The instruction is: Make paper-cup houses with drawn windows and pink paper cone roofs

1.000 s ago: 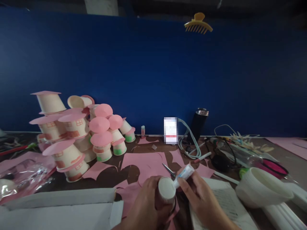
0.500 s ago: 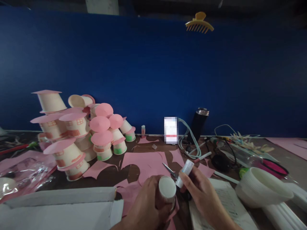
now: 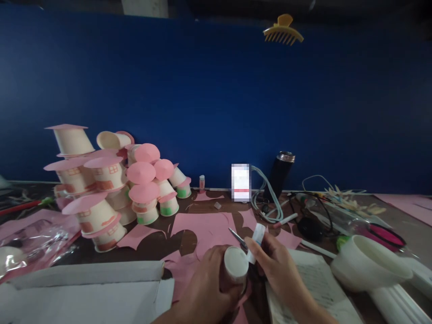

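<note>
You're at a craft workspace; whether it belongs to a home, a classroom or a workshop, you can't tell. Cut pink paper sheets (image 3: 209, 229) litter the dark brown wooden tabletop (image 3: 189, 210), beside white paper cups with pink paper roofs (image 3: 108, 175) and silver scissors (image 3: 237, 237). A plain blue upright panel (image 3: 202, 90) backs it.

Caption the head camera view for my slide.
Left hand steadies a paper cup while the right hand holds a white tube.
</note>
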### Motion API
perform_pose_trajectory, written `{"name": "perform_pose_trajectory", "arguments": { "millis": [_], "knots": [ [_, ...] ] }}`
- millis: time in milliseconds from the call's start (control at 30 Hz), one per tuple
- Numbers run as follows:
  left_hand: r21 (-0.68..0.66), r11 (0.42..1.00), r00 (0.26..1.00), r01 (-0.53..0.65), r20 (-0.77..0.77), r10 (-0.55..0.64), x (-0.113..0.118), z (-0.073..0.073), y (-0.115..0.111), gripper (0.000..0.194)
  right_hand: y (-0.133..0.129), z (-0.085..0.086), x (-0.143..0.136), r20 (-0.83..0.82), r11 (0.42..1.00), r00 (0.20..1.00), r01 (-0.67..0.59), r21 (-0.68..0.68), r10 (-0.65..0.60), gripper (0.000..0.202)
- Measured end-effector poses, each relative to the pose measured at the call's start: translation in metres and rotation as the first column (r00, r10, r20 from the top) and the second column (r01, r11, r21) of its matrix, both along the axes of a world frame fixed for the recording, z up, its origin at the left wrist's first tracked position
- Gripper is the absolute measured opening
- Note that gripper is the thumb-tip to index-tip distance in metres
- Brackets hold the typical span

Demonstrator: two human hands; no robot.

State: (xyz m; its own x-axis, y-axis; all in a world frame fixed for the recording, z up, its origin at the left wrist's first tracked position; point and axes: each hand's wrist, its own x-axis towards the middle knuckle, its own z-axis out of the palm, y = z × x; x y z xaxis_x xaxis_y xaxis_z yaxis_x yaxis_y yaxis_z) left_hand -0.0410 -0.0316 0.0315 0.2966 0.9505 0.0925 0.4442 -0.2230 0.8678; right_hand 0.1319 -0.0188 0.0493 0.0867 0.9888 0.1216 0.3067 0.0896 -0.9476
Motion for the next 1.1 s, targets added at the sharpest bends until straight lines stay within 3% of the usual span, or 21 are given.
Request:
{"name": "perform_pose_trajectory", "arguments": {
  "millis": [200, 400, 600, 833, 1100],
  "knots": [
    [0.007, 1.000, 0.999, 0.018, -0.032, -0.018, 0.001, 0.006, -0.003, 0.050, 0.006, -0.007, -0.001, -0.074, 0.999, 0.997, 0.018, -0.039, -0.021, 0.036],
    [0.058, 0.998, 0.999, 0.021, -0.027, -0.020, 0.002, 0.001, -0.001, 0.051, 0.008, -0.014, 0.000, -0.164, 0.996, 0.985, 0.038, -0.082, -0.051, 0.037],
    [0.032, 0.999, 0.999, 0.030, -0.028, -0.029, 0.001, 0.003, -0.002, 0.050, 0.011, -0.014, 0.002, -0.126, 0.992, 0.985, 0.110, -0.063, -0.117, 0.041],
    [0.029, 0.999, 1.000, 0.021, -0.012, -0.020, 0.001, 0.001, -0.001, 0.049, 0.005, -0.005, 0.001, -0.160, 0.993, 0.982, 0.089, -0.077, -0.100, 0.039],
    [0.018, 1.000, 0.999, 0.020, -0.031, -0.020, 0.001, 0.001, -0.002, 0.051, 0.000, -0.006, -0.001, -0.077, 0.997, 0.995, 0.064, 0.033, -0.061, 0.031]
  ]
}}
